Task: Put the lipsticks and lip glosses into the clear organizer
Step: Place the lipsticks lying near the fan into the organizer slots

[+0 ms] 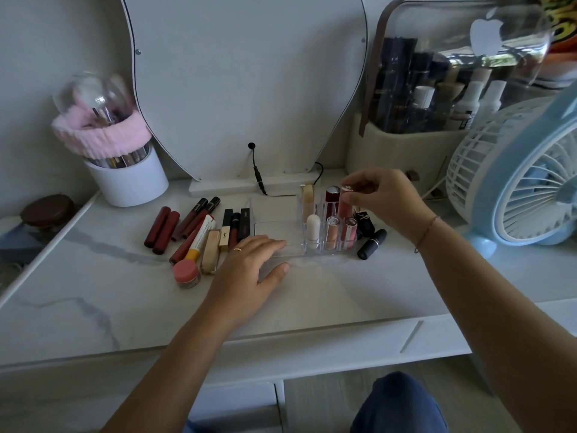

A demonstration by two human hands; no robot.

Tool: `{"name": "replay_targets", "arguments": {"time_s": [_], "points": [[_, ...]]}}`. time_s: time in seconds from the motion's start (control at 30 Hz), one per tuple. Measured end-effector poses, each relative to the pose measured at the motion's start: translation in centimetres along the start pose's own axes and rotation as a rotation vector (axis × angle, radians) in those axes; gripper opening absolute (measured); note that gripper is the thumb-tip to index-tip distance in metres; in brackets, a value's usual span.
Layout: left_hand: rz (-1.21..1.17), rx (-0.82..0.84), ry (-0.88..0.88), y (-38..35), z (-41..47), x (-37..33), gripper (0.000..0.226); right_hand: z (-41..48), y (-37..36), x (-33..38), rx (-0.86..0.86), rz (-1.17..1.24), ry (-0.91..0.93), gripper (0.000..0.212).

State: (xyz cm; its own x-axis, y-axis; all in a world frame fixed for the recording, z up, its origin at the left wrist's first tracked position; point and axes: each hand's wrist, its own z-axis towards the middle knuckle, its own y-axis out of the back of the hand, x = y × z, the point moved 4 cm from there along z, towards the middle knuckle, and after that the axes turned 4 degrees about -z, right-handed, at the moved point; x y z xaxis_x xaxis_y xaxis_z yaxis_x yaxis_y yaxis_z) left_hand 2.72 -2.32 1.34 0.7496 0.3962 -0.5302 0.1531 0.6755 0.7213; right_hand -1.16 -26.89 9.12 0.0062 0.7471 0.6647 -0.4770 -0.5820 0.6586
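The clear organizer [281, 228] stands mid-table with several tubes upright in its right-hand slots. My right hand [382, 200] pinches the silver cap of a pink lip gloss [345, 206] standing in a back slot. My left hand [249, 271] rests flat with straight fingers against the organizer's front left edge. Left of it lie several loose lipsticks and glosses [199, 228], dark red, black and gold. A black lipstick [372, 244] lies on the table right of the organizer, and another black tube [364, 220] stands behind it.
A small pink-lidded jar [186, 274] sits near the loose tubes. A white brush cup [126, 178] stands back left, a mirror base with a cable [257, 175] behind, a cosmetics case [437, 98] back right, and a blue fan [524, 179] at the right.
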Motion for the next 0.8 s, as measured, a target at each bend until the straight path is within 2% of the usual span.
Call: {"name": "replay_targets", "arguments": {"time_s": [0.3, 0.57, 0.7, 0.8], "points": [[0.010, 0.001, -0.009, 0.1, 0.0, -0.2, 0.041, 0.0, -1.5, -0.9, 0.149, -0.036, -0.066, 0.015], [0.008, 0.003, -0.008, 0.1, -0.1, -0.1, 0.041, -0.1, -1.1, -1.1, 0.154, -0.028, -0.068, 0.018], [0.015, 0.014, -0.001, 0.0, -0.1, 0.1, 0.042, -0.9, 0.5, -2.1, 0.061, -0.028, -0.088, 0.018], [0.016, 0.016, 0.002, -0.1, 0.0, 0.3, 0.043, -2.2, 1.4, -3.3, 0.077, -0.124, -0.078, 0.015]]}}
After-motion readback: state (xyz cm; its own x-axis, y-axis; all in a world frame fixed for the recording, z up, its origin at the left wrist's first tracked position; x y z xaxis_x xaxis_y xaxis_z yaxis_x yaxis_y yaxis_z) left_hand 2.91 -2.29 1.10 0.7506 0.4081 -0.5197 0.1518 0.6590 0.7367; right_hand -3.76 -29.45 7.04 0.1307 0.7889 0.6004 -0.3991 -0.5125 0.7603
